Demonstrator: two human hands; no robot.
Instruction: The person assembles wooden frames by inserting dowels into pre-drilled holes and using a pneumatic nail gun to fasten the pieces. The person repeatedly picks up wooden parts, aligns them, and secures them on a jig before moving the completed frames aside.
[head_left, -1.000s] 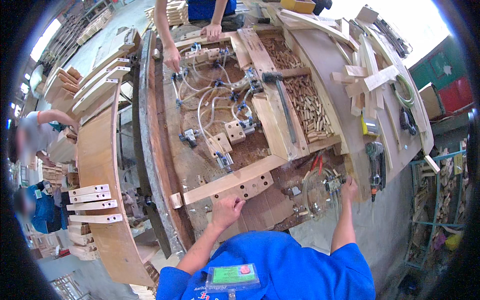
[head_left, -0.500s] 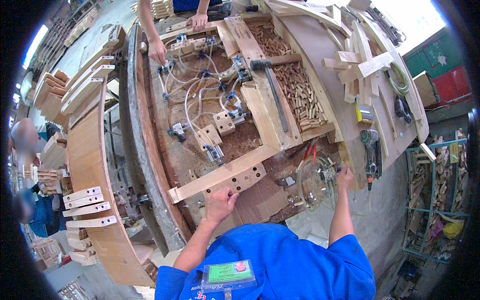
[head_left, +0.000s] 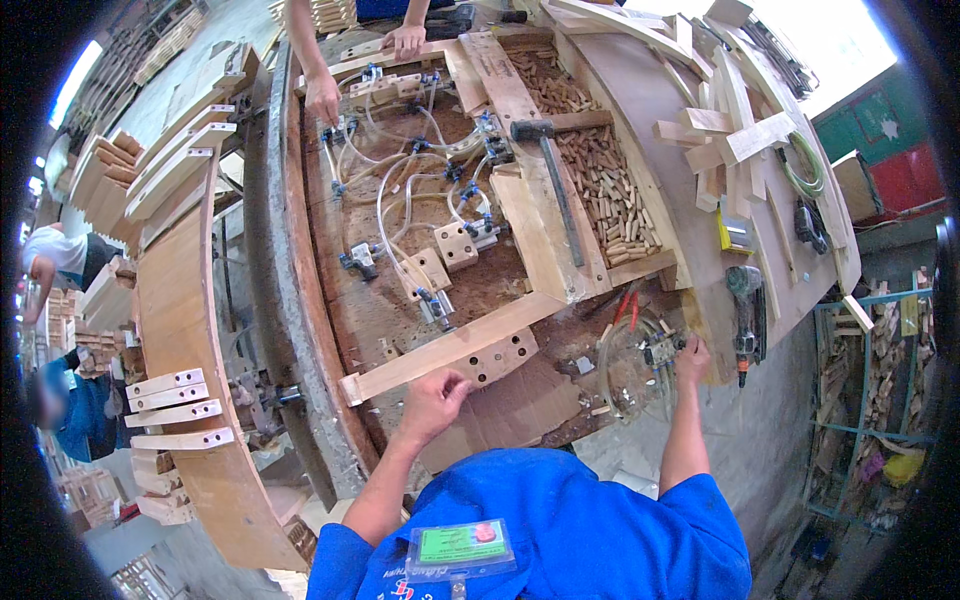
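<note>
Left fingers curl at the block, grip unclear; right fingers are at the valve, whether grasping I cannot tell. Beyond both, a bin holds dowels in two compartments.

The left hand covers the near-left end of the drilled wooden piece, and its curled fingers hide whether they grip anything. At the right hand, the fingertips and whatever they touch beside the small valve fitting are too small to make out. The upper edge cuts off the co-worker opposite, whose hand partly hides a tube fitting. The dark rim crops the shelf rack.
</note>
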